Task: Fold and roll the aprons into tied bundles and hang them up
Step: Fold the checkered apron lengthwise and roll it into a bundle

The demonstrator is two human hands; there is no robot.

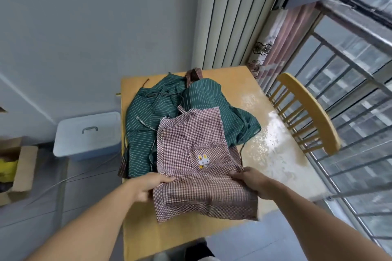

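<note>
1. On the wooden table (275, 154), near its front edge, lies a checked apron (191, 142) in red-brown and white, with its lower part folded up toward the person.
2. Left hand (148, 184) holds the left side of the fold — its fingers (167, 179) lie on top of the cloth and the thumb seems to be under it, so the hand pinches the apron.
3. Right hand (252, 180) holds the right side of the same fold; its fingers are curled around the cloth edge.
4. A pocket (209, 155) with a small rabbit picture (203, 161) is sewn on the front of the apron, just above the fold.
5. Behind and under the checked apron, green striped aprons (148, 112) lie in a loose pile — their thin ties spread over the cloth.
6. A brown striped strap (194, 73) shows at the far end of the pile.
7. To the right of the table stands a wooden chair (307, 112), beside a window railing (350, 91).
8. On the floor to the left are a pale blue plastic box (89, 133) with a lid handle, and a cardboard box (21, 167).
</note>
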